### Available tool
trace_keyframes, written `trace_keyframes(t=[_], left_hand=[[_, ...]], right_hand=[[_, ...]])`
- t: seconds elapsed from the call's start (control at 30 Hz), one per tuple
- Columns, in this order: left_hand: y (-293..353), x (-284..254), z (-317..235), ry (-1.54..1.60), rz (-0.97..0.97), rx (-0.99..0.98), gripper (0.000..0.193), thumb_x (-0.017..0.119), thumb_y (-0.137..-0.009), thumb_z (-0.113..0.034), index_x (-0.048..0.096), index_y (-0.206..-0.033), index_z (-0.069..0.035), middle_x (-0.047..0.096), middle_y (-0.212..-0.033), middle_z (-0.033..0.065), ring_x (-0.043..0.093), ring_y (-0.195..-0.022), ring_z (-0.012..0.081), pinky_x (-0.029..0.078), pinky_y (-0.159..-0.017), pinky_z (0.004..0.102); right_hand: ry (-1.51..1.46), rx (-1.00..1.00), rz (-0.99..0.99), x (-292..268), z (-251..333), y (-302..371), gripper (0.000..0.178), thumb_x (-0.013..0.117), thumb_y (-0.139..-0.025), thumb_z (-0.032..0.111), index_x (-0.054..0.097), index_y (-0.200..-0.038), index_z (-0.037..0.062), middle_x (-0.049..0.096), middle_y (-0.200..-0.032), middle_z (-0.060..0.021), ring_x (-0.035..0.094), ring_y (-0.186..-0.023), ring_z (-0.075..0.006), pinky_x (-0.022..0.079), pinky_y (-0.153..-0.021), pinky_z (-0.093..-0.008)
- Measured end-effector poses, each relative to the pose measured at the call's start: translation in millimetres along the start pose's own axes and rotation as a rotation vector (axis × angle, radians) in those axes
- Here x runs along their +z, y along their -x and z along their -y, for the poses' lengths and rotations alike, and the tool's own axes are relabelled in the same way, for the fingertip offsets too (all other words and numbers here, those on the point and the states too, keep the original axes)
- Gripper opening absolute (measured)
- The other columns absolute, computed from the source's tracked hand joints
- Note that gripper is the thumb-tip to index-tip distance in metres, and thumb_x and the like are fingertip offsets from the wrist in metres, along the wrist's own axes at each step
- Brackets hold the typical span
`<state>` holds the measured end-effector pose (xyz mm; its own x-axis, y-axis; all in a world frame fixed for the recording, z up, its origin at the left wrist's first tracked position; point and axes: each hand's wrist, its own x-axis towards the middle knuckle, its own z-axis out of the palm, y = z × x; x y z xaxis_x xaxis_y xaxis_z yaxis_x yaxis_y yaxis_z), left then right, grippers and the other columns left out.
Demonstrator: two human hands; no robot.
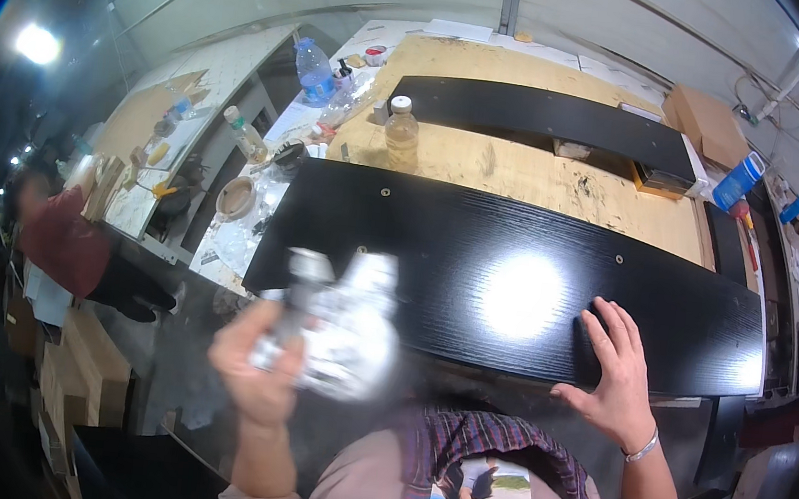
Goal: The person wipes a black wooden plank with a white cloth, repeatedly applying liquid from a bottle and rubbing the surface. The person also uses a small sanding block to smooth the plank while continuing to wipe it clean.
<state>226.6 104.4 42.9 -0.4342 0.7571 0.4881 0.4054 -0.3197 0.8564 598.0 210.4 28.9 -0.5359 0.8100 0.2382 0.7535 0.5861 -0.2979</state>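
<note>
A glossy black board point(438, 253) lies across the bench before me, with small brass-coloured round fittings set in its face. My left hand point(259, 356) is closed around a crumpled white wad point(347, 341) at the board's near left corner. Motion smears the wad, and I cannot tell whether it is cloth or paper. Fingers spread, my right hand point(614, 371) rests on the board's near edge, right of the bright glare. A capped bottle of yellowish liquid point(401, 139) stands just beyond the board.
Farther back, a second black board point(537, 117) lies on raised supports. A blue-labelled bottle point(314, 73) and a round tub point(237, 198) stand at left; a blue can point(739, 181) and cardboard box point(707, 125) at right. Another person point(69, 237) is at the far left.
</note>
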Motion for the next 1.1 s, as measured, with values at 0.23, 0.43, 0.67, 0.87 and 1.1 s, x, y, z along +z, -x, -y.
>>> trace_keyframes(t=[0.23,0.43,0.67,0.87,1.1], left_hand=[[-22.7,-47.6,17.7,0.181,-0.111,-0.039,0.043,0.068,-0.089,-0.018,0.065,-0.119,0.014,0.072,-0.095,0.0180,0.066,-0.090,0.0184,0.050,-0.088,0.0316],[-52.8,-7.7,18.2,0.370,0.132,-0.010,0.053,0.072,-0.088,-0.026,0.064,-0.124,0.013,0.072,-0.095,0.0191,0.068,-0.088,0.0198,0.050,-0.086,0.0302],[-55.9,-8.7,40.6,0.555,0.110,-0.164,0.050,0.067,-0.094,-0.029,0.063,-0.123,0.012,0.070,-0.095,0.0188,0.067,-0.086,0.0183,0.051,-0.081,0.0292],[-58.9,-24.2,31.9,0.532,0.041,-0.126,0.047,0.066,-0.094,-0.025,0.062,-0.122,0.012,0.070,-0.095,0.0182,0.068,-0.084,0.0189,0.055,-0.079,0.0300],[-39.2,73.2,-3.3,0.313,0.417,0.014,0.038,0.083,-0.079,-0.007,0.071,-0.112,0.006,0.072,-0.091,0.0103,0.068,-0.079,0.0157,0.054,-0.073,0.0292]], right_hand=[[0.206,0.071,0.042,19.9,2.4,9.6,0.107,0.093,-0.057,0.030,0.046,-0.151,0.0072,0.039,-0.160,-0.0203,0.036,-0.148,-0.0425,0.031,-0.119,-0.0561],[0.279,0.090,0.022,22.5,6.0,12.2,0.102,0.089,-0.061,0.032,0.048,-0.151,0.0096,0.041,-0.160,-0.0174,0.037,-0.148,-0.0390,0.032,-0.120,-0.0522],[0.276,0.097,-0.037,27.3,5.4,19.4,0.100,0.088,-0.061,0.029,0.048,-0.151,0.0095,0.041,-0.160,-0.0170,0.038,-0.148,-0.0381,0.032,-0.120,-0.0529],[0.189,0.078,-0.081,26.9,9.3,19.5,0.094,0.087,-0.063,0.022,0.051,-0.148,0.0076,0.044,-0.157,-0.0201,0.040,-0.146,-0.0408,0.034,-0.118,-0.0537],[-1.037,0.067,-0.058,8.5,50.6,-43.7,0.050,0.081,-0.082,0.009,0.067,-0.129,-0.0001,0.067,-0.113,-0.0095,0.064,-0.093,-0.0151,0.053,-0.082,-0.0297]])
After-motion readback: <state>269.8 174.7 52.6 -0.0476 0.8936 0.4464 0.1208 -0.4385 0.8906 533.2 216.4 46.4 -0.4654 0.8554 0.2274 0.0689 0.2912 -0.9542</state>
